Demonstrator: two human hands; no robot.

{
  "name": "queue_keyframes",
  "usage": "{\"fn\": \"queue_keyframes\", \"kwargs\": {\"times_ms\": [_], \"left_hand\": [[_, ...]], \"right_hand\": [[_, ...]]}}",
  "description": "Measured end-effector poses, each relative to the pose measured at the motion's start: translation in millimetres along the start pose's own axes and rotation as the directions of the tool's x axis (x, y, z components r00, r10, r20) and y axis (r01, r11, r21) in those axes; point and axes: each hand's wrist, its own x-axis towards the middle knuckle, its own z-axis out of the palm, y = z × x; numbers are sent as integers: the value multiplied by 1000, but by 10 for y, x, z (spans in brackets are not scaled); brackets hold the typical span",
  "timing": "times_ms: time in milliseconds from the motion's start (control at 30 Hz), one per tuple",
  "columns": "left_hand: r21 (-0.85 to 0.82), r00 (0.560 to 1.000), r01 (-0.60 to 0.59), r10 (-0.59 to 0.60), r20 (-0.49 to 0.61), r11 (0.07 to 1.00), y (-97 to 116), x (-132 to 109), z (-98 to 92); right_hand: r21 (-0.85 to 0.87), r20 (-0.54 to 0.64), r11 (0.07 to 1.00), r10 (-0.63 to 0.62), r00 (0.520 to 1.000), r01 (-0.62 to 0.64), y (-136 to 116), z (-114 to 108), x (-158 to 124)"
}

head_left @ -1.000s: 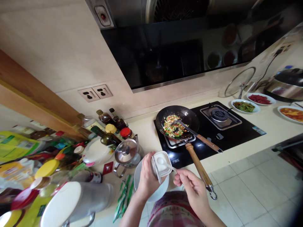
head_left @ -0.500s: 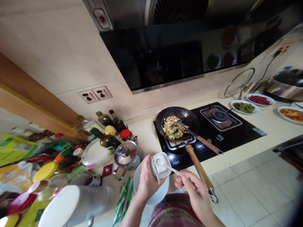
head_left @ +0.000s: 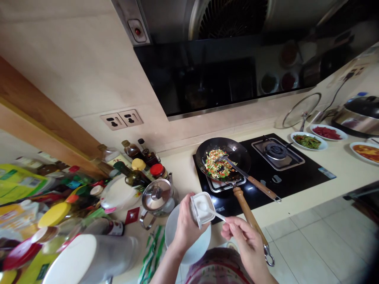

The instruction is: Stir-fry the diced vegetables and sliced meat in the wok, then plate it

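Observation:
My left hand (head_left: 187,223) is wrapped round a small square container (head_left: 208,200) of white powder, its lid folded open. Between the thumb and fingers of my right hand (head_left: 241,234) is the handle of a small white spoon (head_left: 218,215). The bowl of the spoon rests in the powder. Beyond my hands, a black wok (head_left: 241,152) stands on the left burner with chopped vegetables (head_left: 216,159) in it. A wooden-handled spatula (head_left: 250,177) leans across the wok. Under my left hand is a pale bowl (head_left: 194,252).
A steel kettle (head_left: 158,197), bottles (head_left: 133,177) and jars crowd the counter on the left, beside a green-striped cloth (head_left: 152,252). The wok handle (head_left: 250,217) juts toward me. Plates of food (head_left: 309,141) stand on the right. Above hangs a range hood (head_left: 225,79).
The view has shifted slightly, so the scene sits a little lower. Both hands keep their grips, and the spoon stays in the container.

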Motion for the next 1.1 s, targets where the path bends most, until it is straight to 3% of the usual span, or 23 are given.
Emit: {"fn": "queue_keyframes", "kwargs": {"times_ms": [200, 367, 500, 567, 667, 733, 867, 967, 1033, 1100], "left_hand": [[-5, 999, 46, -46, 23, 999, -45, 49, 46], [18, 997, 71, -71, -5, 997, -154, 39, 101], [5, 992, 127, -127, -16, 992, -216, -26, 112], [-6, 987, 157, -157, -19, 988, -235, -65, 109], [-11, 979, 205, -205, 1, 979, -261, -112, 103], [-16, 971, 238, -238, 25, 971, -279, -130, 103], [-51, 961, 267, -263, 81, 962, -304, -133, 135], [-79, 961, 260, -250, 120, 962, -297, -107, 170], [-131, 963, 252, -234, 134, 959, -280, -57, 167], [-189, 966, 234, -207, 153, 954, -270, 45, 122]], "right_hand": [[52, 29, 999, 3, 1000, -4, 56, -66, 76], [102, -22, 995, -2, 1000, 4, -163, -143, 294], [112, -41, 987, -113, 993, 117, -440, -117, 812], [20, -37, 988, -152, 988, 153, -530, -69, 1190], [-193, -23, 977, -100, 995, 94, -566, -41, 1679], [-263, -3, 963, -56, 998, 53, -569, -83, 1791], [-248, 208, 965, -29, 978, 82, -599, -155, 1423], [-316, 433, 944, 58, 900, 91, -557, -52, 998], [-445, 539, 881, 117, 834, 164, -502, 37, 818], [-576, 588, 746, 95, 803, 334, -464, 59, 741]]}}
